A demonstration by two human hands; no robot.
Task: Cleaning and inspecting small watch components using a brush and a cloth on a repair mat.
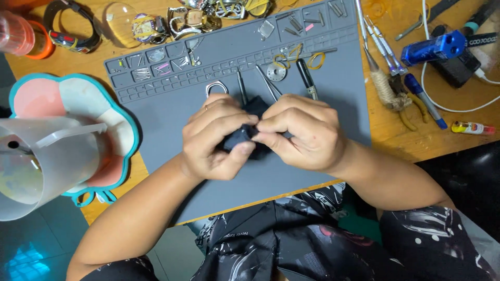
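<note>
Both my hands meet over the middle of a grey work mat (172, 112). My left hand (216, 138) and my right hand (302, 132) together grip a small black object (240, 138), likely a watch or its strap; most of it is hidden by my fingers. A ring shows on a finger of my left hand. Just beyond my fingers lie a metal buckle-like loop (216, 87), tweezers (268, 83), a black-handled tool (307, 78) and a small round metal disc (276, 72).
The mat's far edge has small compartments with pins and parts. Watches and cases (172, 23) lie behind it. Screwdrivers, a blue device (435, 48), a white cable and a pen sit right. A translucent cup (36, 161) and a teal-rimmed tray (73, 109) stand left.
</note>
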